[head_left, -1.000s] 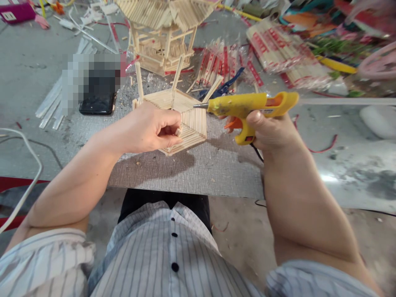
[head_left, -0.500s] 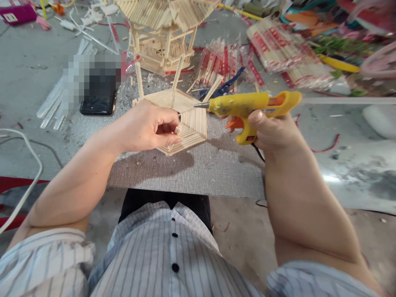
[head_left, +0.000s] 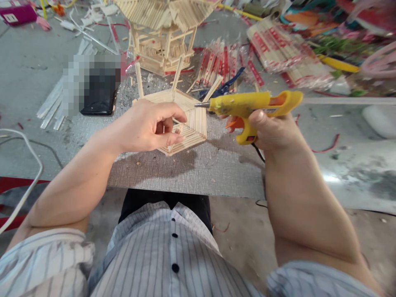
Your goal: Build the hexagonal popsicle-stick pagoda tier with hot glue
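Observation:
My left hand (head_left: 145, 128) hovers over a hexagonal platform of wooden sticks (head_left: 193, 121) with three upright sticks on it. Its fingers are curled in a pinch around a small stick piece by the platform's near edge. My right hand (head_left: 272, 132) grips a yellow hot glue gun (head_left: 250, 105) with an orange trigger. The metal nozzle points left at the platform's right side, just above it.
A finished stick pavilion (head_left: 163, 33) stands behind the platform. A black phone (head_left: 99, 99) lies left of it. Wrapped bundles of sticks (head_left: 278, 49) and blue pliers (head_left: 224, 86) lie at the back right. A white cable (head_left: 27, 165) curves at the left edge.
My left index finger has lifted and stretched out a little from the pinch. The glue gun has barely moved.

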`<state>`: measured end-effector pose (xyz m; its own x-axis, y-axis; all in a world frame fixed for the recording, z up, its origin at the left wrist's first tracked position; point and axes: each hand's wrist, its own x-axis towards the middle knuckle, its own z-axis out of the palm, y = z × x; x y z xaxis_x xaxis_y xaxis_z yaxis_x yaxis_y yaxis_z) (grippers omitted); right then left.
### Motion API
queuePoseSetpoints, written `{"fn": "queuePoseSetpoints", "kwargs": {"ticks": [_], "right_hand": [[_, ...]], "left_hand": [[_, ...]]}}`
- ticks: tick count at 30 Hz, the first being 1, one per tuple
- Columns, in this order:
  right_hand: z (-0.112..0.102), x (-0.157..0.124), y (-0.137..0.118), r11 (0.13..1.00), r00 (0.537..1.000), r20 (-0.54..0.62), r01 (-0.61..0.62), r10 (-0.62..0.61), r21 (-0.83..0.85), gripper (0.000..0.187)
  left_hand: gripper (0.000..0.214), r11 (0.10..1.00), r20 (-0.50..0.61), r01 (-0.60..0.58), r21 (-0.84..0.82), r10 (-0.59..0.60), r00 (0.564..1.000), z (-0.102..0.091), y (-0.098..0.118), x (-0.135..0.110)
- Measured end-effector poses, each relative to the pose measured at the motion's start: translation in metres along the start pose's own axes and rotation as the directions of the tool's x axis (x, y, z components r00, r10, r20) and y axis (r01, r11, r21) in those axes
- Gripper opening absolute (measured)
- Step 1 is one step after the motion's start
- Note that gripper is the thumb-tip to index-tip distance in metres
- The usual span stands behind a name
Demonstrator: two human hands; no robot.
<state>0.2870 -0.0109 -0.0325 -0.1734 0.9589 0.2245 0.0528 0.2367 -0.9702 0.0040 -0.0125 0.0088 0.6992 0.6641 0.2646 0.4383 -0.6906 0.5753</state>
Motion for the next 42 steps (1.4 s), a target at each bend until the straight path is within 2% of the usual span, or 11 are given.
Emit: {"fn": "queuePoseSetpoints", "kwargs": {"ticks": [5,9,19,29,35,42], "right_hand": [[0.0005,-0.0004,-0.0018,0.999,0.999,-0.051,-0.018,0.019,0.034,0.055],[0.0018,0.0,-0.0026,0.998,0.994,-0.094,-0.049,0.052,0.039,0.058],[-0.0009,-0.0004,0.0001,1.0,1.0,-0.02,-0.012,0.012,0.011,0.055],[-0.002,0.0002,0.0031,0.998,1.0,-0.009,-0.001,0.001,0.058,0.051],[-0.0018,0.0001,0.0031,0.998,0.999,-0.03,-0.01,0.012,0.067,0.053],[0.0006,-0.0005,0.0001,0.998,0.998,-0.048,-0.038,0.04,0.043,0.055]], "left_hand": [[0.02,0.996,-0.06,-0.068,-0.065,0.064,0.996,-0.0017,0.0008,-0.0024],[0.017,0.998,-0.075,-0.043,-0.051,0.039,0.996,-0.0005,0.0014,-0.0032],[0.02,0.988,-0.08,-0.153,-0.02,0.151,0.985,0.0005,0.0019,0.0008],[0.022,0.994,-0.041,-0.091,0.056,0.093,0.995,0.0016,0.0015,-0.0017],[0.017,0.993,-0.056,-0.116,0.023,0.117,0.992,0.0002,0.0024,-0.0017],[0.02,0.998,-0.035,-0.059,0.018,0.06,0.998,0.0007,0.0032,-0.0012]]}}
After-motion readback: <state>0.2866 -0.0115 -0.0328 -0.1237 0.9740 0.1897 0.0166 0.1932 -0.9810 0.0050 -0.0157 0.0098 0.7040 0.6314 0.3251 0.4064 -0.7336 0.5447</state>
